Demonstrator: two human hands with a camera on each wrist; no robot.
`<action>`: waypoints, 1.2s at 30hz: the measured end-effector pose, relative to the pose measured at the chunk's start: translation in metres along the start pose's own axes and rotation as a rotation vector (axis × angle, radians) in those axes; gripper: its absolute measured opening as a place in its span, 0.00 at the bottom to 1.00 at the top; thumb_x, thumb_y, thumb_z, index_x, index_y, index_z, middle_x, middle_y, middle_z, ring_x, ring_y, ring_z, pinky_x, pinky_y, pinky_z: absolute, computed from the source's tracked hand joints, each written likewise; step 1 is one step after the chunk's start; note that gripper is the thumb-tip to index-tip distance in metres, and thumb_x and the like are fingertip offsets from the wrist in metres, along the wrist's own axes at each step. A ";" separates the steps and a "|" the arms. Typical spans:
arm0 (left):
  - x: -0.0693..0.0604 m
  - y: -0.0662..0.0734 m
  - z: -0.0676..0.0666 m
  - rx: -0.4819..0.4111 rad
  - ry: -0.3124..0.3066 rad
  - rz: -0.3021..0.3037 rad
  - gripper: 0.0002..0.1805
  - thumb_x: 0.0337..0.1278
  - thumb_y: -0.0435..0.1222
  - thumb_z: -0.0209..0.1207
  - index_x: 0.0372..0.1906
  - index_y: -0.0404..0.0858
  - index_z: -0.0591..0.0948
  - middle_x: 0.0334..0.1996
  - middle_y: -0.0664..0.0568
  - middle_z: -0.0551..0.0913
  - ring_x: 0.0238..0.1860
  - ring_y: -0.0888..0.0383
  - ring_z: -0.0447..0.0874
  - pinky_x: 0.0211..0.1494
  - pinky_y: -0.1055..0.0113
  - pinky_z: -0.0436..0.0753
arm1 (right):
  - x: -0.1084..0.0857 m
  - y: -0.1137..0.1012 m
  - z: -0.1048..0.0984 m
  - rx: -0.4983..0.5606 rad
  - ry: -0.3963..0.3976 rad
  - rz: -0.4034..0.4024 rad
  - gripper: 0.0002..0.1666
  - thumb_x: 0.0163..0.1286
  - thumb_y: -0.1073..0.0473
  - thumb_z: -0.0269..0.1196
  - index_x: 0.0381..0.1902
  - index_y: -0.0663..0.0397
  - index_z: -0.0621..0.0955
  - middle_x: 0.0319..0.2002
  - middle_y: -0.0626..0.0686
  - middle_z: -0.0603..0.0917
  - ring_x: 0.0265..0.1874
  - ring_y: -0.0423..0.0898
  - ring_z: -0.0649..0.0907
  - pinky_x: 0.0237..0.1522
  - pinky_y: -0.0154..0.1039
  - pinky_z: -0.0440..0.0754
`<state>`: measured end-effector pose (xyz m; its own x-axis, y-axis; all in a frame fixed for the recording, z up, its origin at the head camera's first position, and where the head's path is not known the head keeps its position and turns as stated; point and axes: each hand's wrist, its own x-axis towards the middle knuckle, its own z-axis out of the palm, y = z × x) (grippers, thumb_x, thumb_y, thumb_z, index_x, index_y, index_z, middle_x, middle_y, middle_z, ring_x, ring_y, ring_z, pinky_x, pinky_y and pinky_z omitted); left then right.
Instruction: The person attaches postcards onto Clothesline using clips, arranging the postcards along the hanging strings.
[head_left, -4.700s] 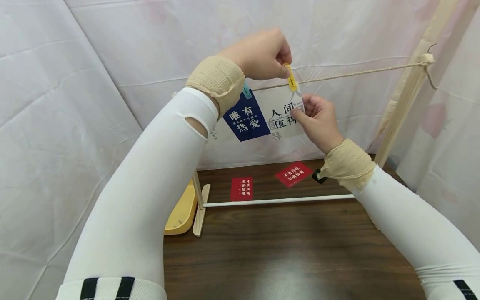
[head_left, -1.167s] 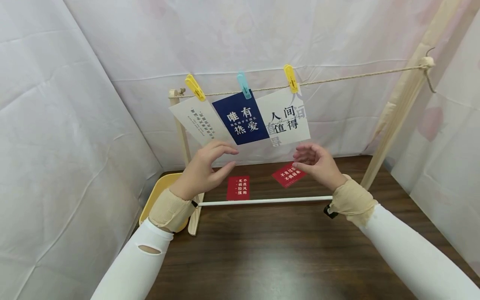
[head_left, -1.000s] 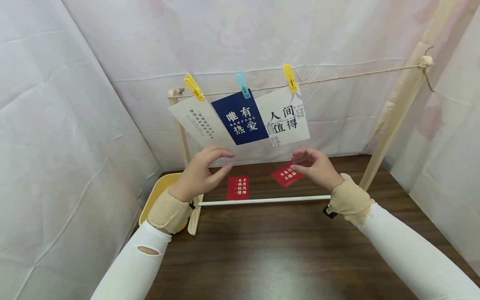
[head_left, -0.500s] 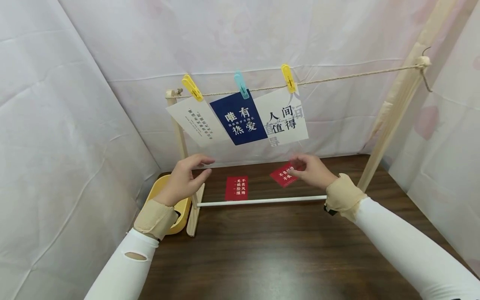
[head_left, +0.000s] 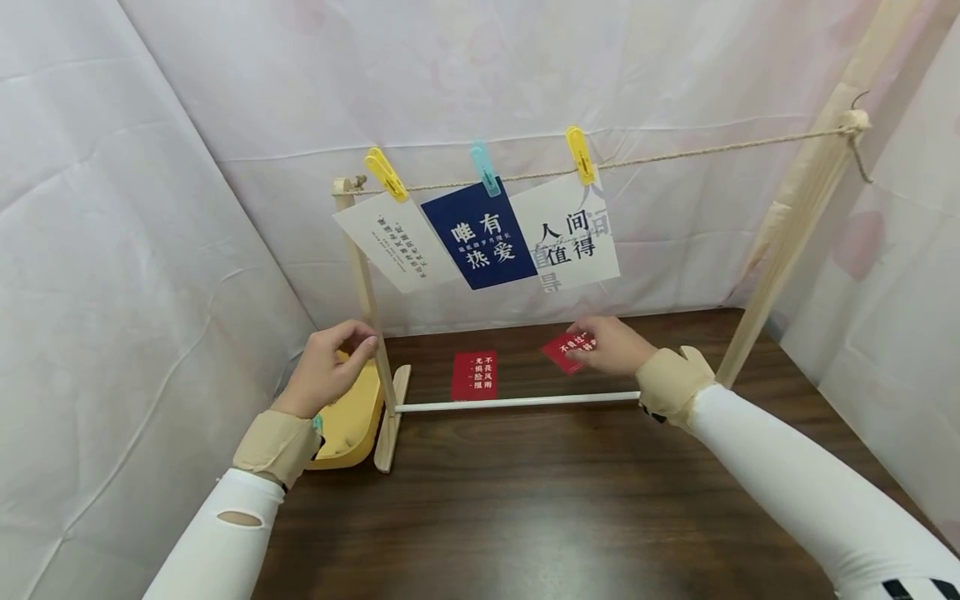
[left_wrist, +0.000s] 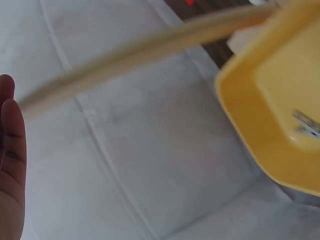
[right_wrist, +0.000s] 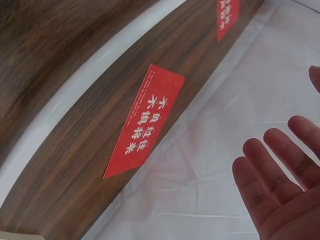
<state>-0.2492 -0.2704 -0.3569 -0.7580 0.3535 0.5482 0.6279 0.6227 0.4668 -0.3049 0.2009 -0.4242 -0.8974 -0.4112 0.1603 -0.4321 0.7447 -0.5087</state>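
Note:
My left hand (head_left: 324,372) hovers in front of the yellow tray (head_left: 360,442) beside the rack's left post, fingers loosely bent and holding nothing. In the left wrist view the tray (left_wrist: 235,95) contains a clothespin (left_wrist: 306,125). My right hand (head_left: 613,346) is over a red card (head_left: 558,352) and partly covers it in the head view. From the right wrist, relaxed fingers (right_wrist: 265,175) appear apart from that card (right_wrist: 145,120), which lies on the table. A second red card (head_left: 474,377) lies to its left.
A rope (head_left: 697,154) spans two wooden posts (head_left: 787,242). Clothespins hold a white card (head_left: 397,242), a navy card (head_left: 480,233) and another white card (head_left: 573,237) on it. A white rod (head_left: 517,403) crosses low in front of the red cards. Curtains stand behind and at both sides.
Both hands have left the rightmost hanging card, which now hangs from a yellow clothespin. My left hand has moved down and left toward the tray; my right has lowered over the red card.

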 end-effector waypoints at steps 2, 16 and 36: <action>-0.002 -0.007 -0.003 0.013 -0.015 -0.033 0.04 0.75 0.28 0.64 0.44 0.35 0.88 0.34 0.50 0.89 0.34 0.68 0.80 0.36 0.73 0.80 | 0.002 0.001 0.002 -0.030 -0.009 -0.005 0.24 0.71 0.56 0.73 0.58 0.66 0.85 0.46 0.59 0.91 0.45 0.55 0.89 0.55 0.57 0.87; -0.012 -0.059 -0.012 0.135 -0.220 -0.274 0.10 0.80 0.37 0.61 0.50 0.34 0.86 0.41 0.44 0.90 0.39 0.52 0.86 0.43 0.60 0.85 | 0.010 0.010 0.016 -0.214 -0.163 0.013 0.30 0.70 0.52 0.71 0.63 0.65 0.84 0.60 0.65 0.87 0.60 0.62 0.86 0.68 0.61 0.81; 0.002 -0.120 0.004 0.435 -0.506 -0.508 0.23 0.71 0.33 0.59 0.65 0.25 0.81 0.61 0.28 0.85 0.62 0.30 0.85 0.65 0.36 0.83 | 0.020 0.015 0.036 -0.371 -0.396 0.146 0.35 0.77 0.43 0.63 0.73 0.58 0.80 0.72 0.66 0.81 0.75 0.65 0.77 0.76 0.65 0.73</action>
<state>-0.3261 -0.3417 -0.4142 -0.9831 0.1634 -0.0827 0.1436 0.9679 0.2062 -0.3256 0.1849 -0.4587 -0.8788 -0.4028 -0.2560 -0.3728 0.9142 -0.1588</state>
